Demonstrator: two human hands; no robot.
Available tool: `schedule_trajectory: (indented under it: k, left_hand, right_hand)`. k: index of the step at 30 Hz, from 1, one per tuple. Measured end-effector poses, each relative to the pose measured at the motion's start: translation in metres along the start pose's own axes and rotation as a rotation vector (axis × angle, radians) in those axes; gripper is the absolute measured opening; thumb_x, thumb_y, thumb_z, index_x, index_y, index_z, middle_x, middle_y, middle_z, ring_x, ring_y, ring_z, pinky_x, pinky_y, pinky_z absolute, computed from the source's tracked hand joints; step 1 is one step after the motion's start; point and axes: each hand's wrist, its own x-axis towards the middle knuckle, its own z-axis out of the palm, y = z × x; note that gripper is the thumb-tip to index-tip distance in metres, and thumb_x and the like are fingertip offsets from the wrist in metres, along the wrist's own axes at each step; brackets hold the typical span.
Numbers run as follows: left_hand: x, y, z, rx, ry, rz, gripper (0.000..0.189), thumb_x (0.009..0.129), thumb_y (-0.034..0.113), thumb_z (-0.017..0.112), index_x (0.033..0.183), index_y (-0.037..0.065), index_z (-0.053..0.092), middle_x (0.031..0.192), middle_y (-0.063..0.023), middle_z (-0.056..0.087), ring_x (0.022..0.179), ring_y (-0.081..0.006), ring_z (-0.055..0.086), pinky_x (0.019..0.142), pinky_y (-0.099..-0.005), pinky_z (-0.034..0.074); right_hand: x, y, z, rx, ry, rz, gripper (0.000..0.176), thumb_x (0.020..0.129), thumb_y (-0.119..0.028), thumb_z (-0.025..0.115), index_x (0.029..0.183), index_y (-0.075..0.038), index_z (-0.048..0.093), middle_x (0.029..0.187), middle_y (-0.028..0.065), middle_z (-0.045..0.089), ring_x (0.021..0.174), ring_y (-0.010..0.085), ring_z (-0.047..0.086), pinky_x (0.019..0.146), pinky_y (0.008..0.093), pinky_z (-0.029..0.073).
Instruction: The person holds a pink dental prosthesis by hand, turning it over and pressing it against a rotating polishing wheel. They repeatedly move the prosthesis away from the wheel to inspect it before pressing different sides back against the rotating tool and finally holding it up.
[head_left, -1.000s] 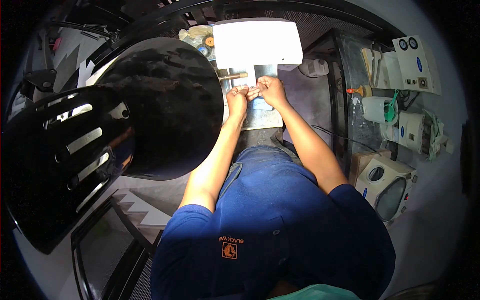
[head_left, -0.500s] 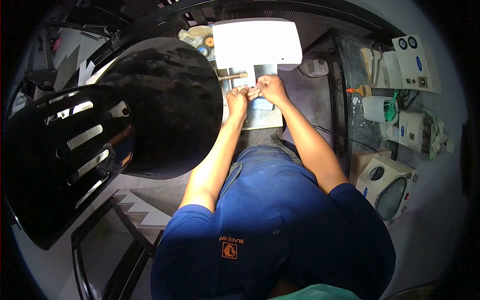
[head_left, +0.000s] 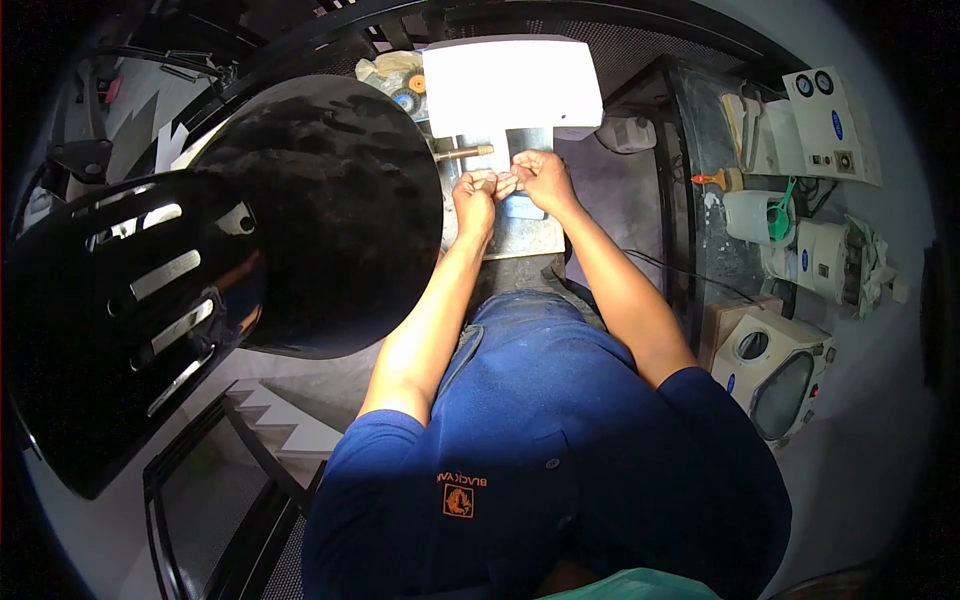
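My left hand (head_left: 474,204) and my right hand (head_left: 543,182) meet fingertip to fingertip in front of a white machine (head_left: 512,88). Both are closed in a pinch around something too small and bright to make out. Just above my left hand, a metal spindle (head_left: 465,153) points sideways at the machine's base. Beneath the hands lies a blue object (head_left: 522,207), partly covered by them, on a light worn board (head_left: 530,240).
A large black lamp shade (head_left: 340,220) fills the left side. Round brushes (head_left: 407,100) lie beside the machine. On the right bench (head_left: 705,240) are an orange-tipped brush (head_left: 722,180), a white container (head_left: 748,218) with a green scoop (head_left: 781,217), and white devices (head_left: 775,375).
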Motion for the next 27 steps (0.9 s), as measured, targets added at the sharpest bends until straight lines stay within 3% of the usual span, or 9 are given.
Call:
schedule_trajectory:
  k: [4, 13, 19, 27]
  left_hand:
    - [-0.002, -0.001, -0.001, -0.003, -0.021, 0.007, 0.006, 0.09, -0.004, 0.043, 0.096, -0.007, 0.043, 0.09, -0.0252, 0.061, 0.081, -0.0311, 0.065, 0.074, -0.0356, 0.057]
    - [-0.002, -0.002, -0.002, 0.003, -0.094, 0.11, 0.006, 0.09, -0.004, 0.045, 0.096, -0.006, 0.042, 0.093, -0.0276, 0.06, 0.084, -0.0335, 0.065, 0.074, -0.0384, 0.057]
    - [-0.004, 0.002, -0.002, 0.006, -0.123, 0.145, 0.007, 0.09, -0.004, 0.045, 0.096, -0.006, 0.043, 0.093, -0.0268, 0.06, 0.084, -0.0334, 0.065, 0.074, -0.0389, 0.057]
    - [-0.003, 0.005, -0.002, 0.038, -0.098, 0.088, 0.005, 0.09, -0.004, 0.044, 0.093, -0.007, 0.045, 0.09, -0.0253, 0.061, 0.081, -0.0315, 0.065, 0.072, -0.0374, 0.057]
  right_hand:
    - [-0.012, -0.015, -0.003, -0.008, -0.024, -0.007, 0.014, 0.083, 0.004, 0.057, 0.097, 0.006, 0.06, 0.087, 0.0105, 0.066, 0.076, 0.0118, 0.064, 0.065, 0.0234, 0.053]
    - [-0.02, -0.013, 0.0, -0.02, 0.06, -0.167, 0.013, 0.084, 0.003, 0.056, 0.095, 0.005, 0.061, 0.082, 0.0095, 0.067, 0.075, 0.0112, 0.064, 0.067, 0.0239, 0.052]
    - [-0.027, -0.019, 0.003, -0.03, 0.1, -0.151, 0.011, 0.082, 0.002, 0.056, 0.092, 0.004, 0.061, 0.083, 0.0119, 0.067, 0.076, 0.0148, 0.065, 0.07, 0.0251, 0.05]
    - [-0.027, -0.023, 0.004, -0.017, 0.12, -0.129, 0.011, 0.083, 0.0, 0.058, 0.093, 0.004, 0.062, 0.081, 0.0097, 0.068, 0.074, 0.0121, 0.064, 0.067, 0.0241, 0.051]
